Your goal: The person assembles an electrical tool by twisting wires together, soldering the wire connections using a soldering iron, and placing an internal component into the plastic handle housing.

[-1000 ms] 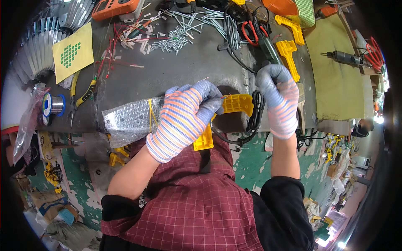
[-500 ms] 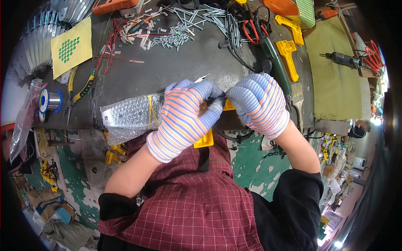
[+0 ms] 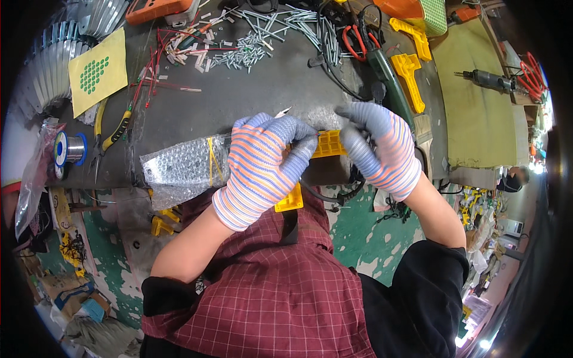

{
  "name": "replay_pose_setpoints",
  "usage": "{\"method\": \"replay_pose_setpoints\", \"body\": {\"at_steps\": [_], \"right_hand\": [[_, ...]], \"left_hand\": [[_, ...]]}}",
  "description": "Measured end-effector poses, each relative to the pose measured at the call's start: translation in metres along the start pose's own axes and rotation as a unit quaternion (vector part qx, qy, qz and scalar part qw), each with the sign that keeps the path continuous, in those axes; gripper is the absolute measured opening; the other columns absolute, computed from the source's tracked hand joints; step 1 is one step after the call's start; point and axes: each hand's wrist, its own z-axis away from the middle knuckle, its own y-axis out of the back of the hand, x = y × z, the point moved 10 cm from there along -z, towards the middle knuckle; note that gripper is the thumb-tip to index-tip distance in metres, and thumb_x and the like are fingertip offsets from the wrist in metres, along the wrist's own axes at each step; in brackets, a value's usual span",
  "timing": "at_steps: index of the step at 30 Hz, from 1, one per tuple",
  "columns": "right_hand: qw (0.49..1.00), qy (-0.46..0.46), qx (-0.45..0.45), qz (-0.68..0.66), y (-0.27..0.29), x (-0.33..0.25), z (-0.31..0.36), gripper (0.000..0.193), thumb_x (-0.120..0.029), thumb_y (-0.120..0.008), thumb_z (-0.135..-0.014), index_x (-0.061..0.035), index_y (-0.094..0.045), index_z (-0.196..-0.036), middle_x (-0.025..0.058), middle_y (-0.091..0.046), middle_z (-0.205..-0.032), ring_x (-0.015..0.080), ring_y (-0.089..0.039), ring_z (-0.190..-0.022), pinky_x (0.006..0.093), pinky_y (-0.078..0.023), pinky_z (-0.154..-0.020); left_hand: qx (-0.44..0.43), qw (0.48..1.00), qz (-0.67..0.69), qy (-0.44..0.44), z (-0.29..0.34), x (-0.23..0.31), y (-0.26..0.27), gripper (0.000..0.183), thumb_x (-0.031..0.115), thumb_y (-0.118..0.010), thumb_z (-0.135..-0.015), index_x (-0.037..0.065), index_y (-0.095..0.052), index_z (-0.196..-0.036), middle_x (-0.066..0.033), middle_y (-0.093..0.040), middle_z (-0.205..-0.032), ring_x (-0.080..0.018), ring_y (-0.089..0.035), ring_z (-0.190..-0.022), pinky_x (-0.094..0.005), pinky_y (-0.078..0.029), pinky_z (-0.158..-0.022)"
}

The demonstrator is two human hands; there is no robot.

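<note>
My left hand [image 3: 262,158], in a striped knit glove, is closed with thumb and forefinger pinched; a tiny reddish bit shows at the tips, but what it is cannot be made out. Below and beside it lies a yellow plastic handle part [image 3: 331,144] with ribbed compartments, partly hidden by the hand. Left of the hand rests a flat metal piece in bubble wrap [image 3: 184,166], bound by a yellow rubber band [image 3: 216,160]. My right hand [image 3: 385,149], gloved alike, stands apart from the left, with thumb and forefinger spread and nothing visible between them.
Loose screws [image 3: 248,53] and red wires [image 3: 156,68] lie across the far bench. Pliers [image 3: 116,128] and a solder spool [image 3: 70,148] sit at left. To the right are a dark green corded tool [image 3: 391,80], yellow handle shells [image 3: 408,77] and a brush [image 3: 423,131].
My right hand has drawn away from the left fingertips, and its fingers have opened. More of the yellow handle part shows between the hands. My left hand keeps its pinch.
</note>
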Motion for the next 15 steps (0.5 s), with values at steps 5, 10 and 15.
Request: {"method": "replay_pose_setpoints", "body": {"at_steps": [5, 10, 15], "right_hand": [[0.917, 0.263, 0.031, 0.298, -0.019, -0.041, 0.016, 0.024, -0.020, -0.067, -0.077, -0.0098, -0.064, -0.098, 0.0069, -0.065, -0.087, 0.0285, -0.063, -0.075, 0.0396, -0.050, -0.066], [0.988, 0.153, 0.010, 0.009, -0.034, -0.016, 0.009, 0.016, -0.021, -0.057, -0.089, -0.0078, -0.055, -0.079, 0.0096, -0.050, -0.057, 0.0323, -0.052, -0.051, 0.0399, -0.042, -0.050], [1.000, -0.012, -0.008, -0.024, -0.015, 0.010, 0.013, 0.016, -0.021, -0.056, -0.092, -0.0071, -0.058, -0.083, 0.0102, -0.055, -0.062, 0.0321, -0.056, -0.055, 0.0388, -0.044, -0.052]], "left_hand": [[-0.012, 0.999, 0.033, 0.005, -0.001, -0.002, -0.002, 0.012, 0.020, -0.072, -0.075, 0.013, -0.067, -0.083, -0.0040, -0.066, -0.075, -0.0275, -0.060, -0.071, -0.0408, -0.043, -0.071], [0.065, 0.961, -0.191, -0.187, 0.010, 0.051, 0.007, 0.021, 0.014, -0.074, -0.065, 0.012, -0.067, -0.085, -0.0034, -0.062, -0.077, -0.0242, -0.058, -0.072, -0.0393, -0.043, -0.069], [0.044, 0.973, -0.168, -0.155, 0.006, 0.031, 0.000, 0.022, 0.014, -0.075, -0.065, 0.013, -0.067, -0.086, -0.0016, -0.062, -0.078, -0.0247, -0.058, -0.071, -0.0385, -0.043, -0.068]]}}
